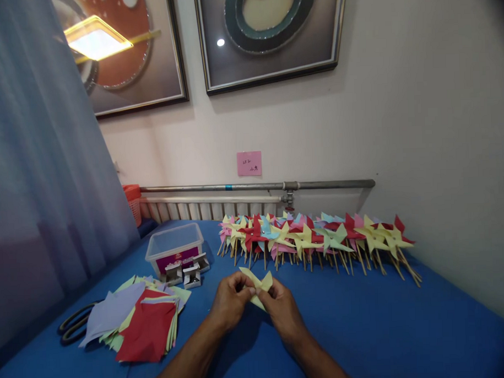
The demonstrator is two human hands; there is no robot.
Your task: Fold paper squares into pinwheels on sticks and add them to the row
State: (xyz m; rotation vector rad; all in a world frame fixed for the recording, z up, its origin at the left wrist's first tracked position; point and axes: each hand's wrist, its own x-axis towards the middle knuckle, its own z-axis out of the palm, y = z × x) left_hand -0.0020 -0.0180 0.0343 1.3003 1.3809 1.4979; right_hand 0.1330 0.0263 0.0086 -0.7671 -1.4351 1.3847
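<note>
Between my two hands is a pale yellow paper pinwheel (261,282), its corners partly folded in and pointed tips sticking up. My left hand (231,300) pinches its left side, thumb near the middle. On the other side, my right hand (283,309) grips the paper with the thumb close to the left one. Both hands are just above the blue table cover, and the fingers behind the paper are partly hidden. Whether a pin is at the paper's centre I cannot make out. Beyond the hands lie many finished pinwheels (305,239) on wooden sticks, in several colours.
At left, cut paper sheets (147,330) lie piled beside scissors (77,323) with dark handles. Small open boxes (192,276) stand by a clear plastic tub (174,241). A pipe (252,187) and radiator (195,208) run along the wall; a blue curtain (48,163) hangs at left.
</note>
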